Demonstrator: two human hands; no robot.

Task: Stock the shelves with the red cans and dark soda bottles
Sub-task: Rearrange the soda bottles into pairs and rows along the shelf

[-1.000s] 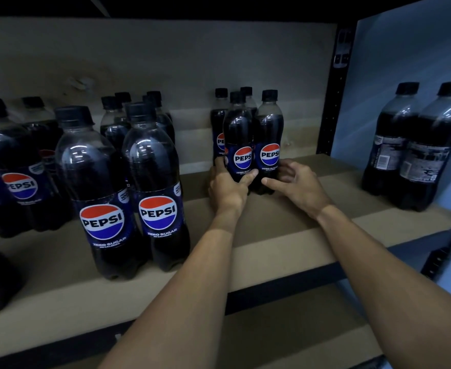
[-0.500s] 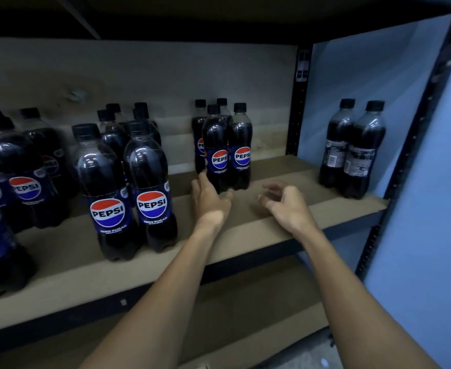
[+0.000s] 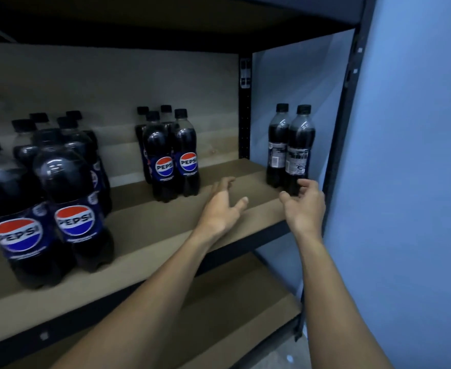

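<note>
Left hand [image 3: 224, 206] grip released, above shelf [image 3: 165, 225]. Right hand [image 3: 305, 209] cupped round front bottle [image 3: 300, 145] base; grasp or gap, cannot tell.

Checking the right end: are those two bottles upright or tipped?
Upright: the two bottles stand on their bases on the shelf, caps on top.

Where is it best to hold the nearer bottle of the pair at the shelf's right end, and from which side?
Probably around its labelled middle, from the front and right: the nearer bottle stands upright, and the other bottle crowds its left. The right hand is open near its base.
</note>
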